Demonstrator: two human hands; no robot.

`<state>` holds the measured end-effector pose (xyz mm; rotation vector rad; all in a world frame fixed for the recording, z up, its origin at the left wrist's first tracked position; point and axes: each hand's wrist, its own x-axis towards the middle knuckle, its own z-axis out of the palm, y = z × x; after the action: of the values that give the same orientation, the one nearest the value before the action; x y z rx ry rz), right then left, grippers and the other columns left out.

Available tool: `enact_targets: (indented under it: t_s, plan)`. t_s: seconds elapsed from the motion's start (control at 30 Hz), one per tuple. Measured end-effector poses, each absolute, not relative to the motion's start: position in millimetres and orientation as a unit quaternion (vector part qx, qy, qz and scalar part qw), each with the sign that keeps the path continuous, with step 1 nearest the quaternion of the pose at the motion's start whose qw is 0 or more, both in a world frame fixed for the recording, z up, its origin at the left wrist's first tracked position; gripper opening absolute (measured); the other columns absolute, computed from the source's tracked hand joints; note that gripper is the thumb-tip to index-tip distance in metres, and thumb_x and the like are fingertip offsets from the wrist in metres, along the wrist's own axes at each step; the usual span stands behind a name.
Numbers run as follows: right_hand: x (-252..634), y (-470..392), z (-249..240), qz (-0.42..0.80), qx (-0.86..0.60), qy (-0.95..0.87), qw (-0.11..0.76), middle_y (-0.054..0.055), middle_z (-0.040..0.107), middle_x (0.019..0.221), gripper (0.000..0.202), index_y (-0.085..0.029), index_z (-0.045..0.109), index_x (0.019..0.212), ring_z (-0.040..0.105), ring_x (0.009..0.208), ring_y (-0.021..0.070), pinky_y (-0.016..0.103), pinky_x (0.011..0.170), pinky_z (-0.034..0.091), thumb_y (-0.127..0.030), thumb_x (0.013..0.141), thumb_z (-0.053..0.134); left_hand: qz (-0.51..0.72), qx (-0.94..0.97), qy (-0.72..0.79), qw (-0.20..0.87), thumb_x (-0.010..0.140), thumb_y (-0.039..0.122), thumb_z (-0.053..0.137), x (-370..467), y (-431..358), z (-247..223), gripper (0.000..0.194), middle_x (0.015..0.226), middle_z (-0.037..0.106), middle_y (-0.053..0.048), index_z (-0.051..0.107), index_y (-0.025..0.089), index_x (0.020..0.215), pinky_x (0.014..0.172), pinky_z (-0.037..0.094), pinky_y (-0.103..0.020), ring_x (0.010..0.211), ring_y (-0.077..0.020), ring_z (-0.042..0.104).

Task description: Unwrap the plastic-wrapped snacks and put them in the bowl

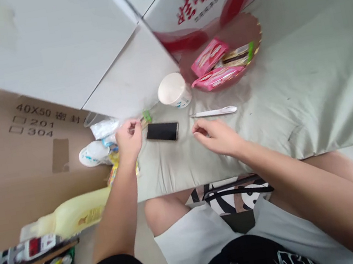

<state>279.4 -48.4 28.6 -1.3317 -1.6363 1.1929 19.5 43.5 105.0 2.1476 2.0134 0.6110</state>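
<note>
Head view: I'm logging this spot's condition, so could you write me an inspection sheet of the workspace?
Surface: pale cloth, wrinkled
Things: left hand nearest small green item, grip unclear; right hand nearest white-handled tool, nothing seen held
Clutter: phone; paper cup; bowl holding wrapped snacks
Hands: both bare, fingers curled
Cables: nothing seen
Surroundings: cardboard box and pale yellow bottle, left; white carton behind bowl

Black short-sleeved top (249,255) worn, white line print on front. Light grey shorts (200,237) worn below. Both hands left bare; no marking seen.
</note>
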Motion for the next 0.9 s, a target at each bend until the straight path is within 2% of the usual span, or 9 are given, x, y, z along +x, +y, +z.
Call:
enact_targets:
  t_s: [0.07,0.13,0.27,0.33,0.47,0.63,0.73,0.83,0.9]
  plan:
    - [273.1,-57.1,25.0,0.448,-0.515,-0.651,0.332,0.004,0.071,0.078,0.017,-0.020,0.065,0.093,0.061,0.070,0.0197,0.032,0.070,0.041,-0.026,0.088,0.050,0.190,0.657,0.729,0.039,0.087,0.027,0.049,-37.1,1.1,88.8,0.021,0.096,0.071,-0.007,0.066,0.018,0.096,0.088,0.055,-0.031,0.089,-0.0188,0.068]
    - [265.7,-65.6,20.8,0.438,-0.510,-0.670,0.316,0.004,0.070,0.075,0.018,-0.020,0.065,0.092,0.060,0.066,0.0193,0.032,0.067,0.041,-0.028,0.087,0.050,0.154,0.604,0.781,-0.025,0.087,0.027,0.053,-81.3,-38.1,73.0,0.025,0.115,0.067,-0.013,0.068,0.017,0.104,0.105,0.050,-0.038,0.112,-0.0250,0.066]
    - [249.8,-77.4,12.8,0.412,-0.506,-0.703,0.283,0.004,0.071,0.073,0.018,-0.022,0.064,0.088,0.059,0.060,0.0184,0.032,0.064,0.042,-0.032,0.085,0.050,0.044,0.548,0.835,-0.031,0.085,0.039,0.066,-125.2,-87.2,45.7,0.059,0.153,0.043,-0.023,0.058,0.016,0.139,0.122,0.032,-0.051,0.148,-0.0383,0.038]
    - [243.1,-80.2,9.9,0.395,-0.513,-0.713,0.269,0.004,0.072,0.074,0.017,-0.023,0.064,0.086,0.059,0.059,0.0183,0.032,0.062,0.043,-0.033,0.084,0.050,0.024,0.548,0.836,-0.013,0.085,0.041,0.067,-131.0,-94.3,37.0,0.064,0.160,0.036,-0.021,0.054,0.020,0.144,0.122,0.030,-0.054,0.151,-0.0392,0.033]
    - [236.3,-81.5,7.6,0.368,-0.515,-0.732,0.252,0.005,0.073,0.073,0.018,-0.023,0.064,0.085,0.059,0.058,0.0192,0.032,0.061,0.042,-0.034,0.085,0.050,0.018,0.570,0.820,-0.047,0.086,0.041,0.068,-137.9,-86.3,37.3,0.049,0.164,0.035,-0.015,0.063,0.027,0.132,0.123,0.025,-0.059,0.154,-0.0395,0.027]
    - [236.9,-80.1,8.4,0.374,-0.518,-0.732,0.235,0.006,0.072,0.075,0.022,-0.022,0.064,0.087,0.061,0.060,0.0206,0.034,0.062,0.043,-0.037,0.086,0.048,-0.052,0.613,0.788,0.037,0.073,0.046,0.081,-170.2,-61.1,62.6,0.099,0.172,0.019,-0.012,0.033,0.031,0.159,0.124,0.023,-0.060,0.159,-0.0412,0.017]
    - [238.4,-77.6,9.6,0.383,-0.512,-0.735,0.224,0.006,0.072,0.074,0.021,-0.022,0.063,0.087,0.061,0.061,0.0208,0.034,0.063,0.042,-0.037,0.087,0.048,-0.084,0.584,0.806,0.042,0.072,0.033,0.079,-189.6,-48.9,76.5,0.104,0.165,0.034,-0.018,0.027,0.029,0.162,0.119,0.032,-0.059,0.151,-0.0436,0.035]
    - [240.0,-74.4,11.0,0.389,-0.508,-0.736,0.222,0.006,0.071,0.074,0.022,-0.022,0.063,0.087,0.059,0.061,0.0204,0.034,0.064,0.041,-0.036,0.088,0.047,-0.077,0.575,0.813,0.044,0.072,0.024,0.073,-196.6,-44.2,84.7,0.092,0.145,0.058,-0.017,0.039,0.029,0.157,0.108,0.045,-0.054,0.133,-0.0431,0.056]
    - [241.6,-73.1,11.7,0.394,-0.503,-0.735,0.227,0.006,0.070,0.074,0.022,-0.022,0.064,0.087,0.058,0.061,0.0199,0.033,0.064,0.041,-0.034,0.088,0.046,-0.023,0.582,0.813,0.026,0.069,0.022,0.073,-194.3,-45.1,89.4,0.083,0.134,0.066,-0.013,0.049,0.029,0.148,0.106,0.047,-0.052,0.125,-0.0410,0.061]
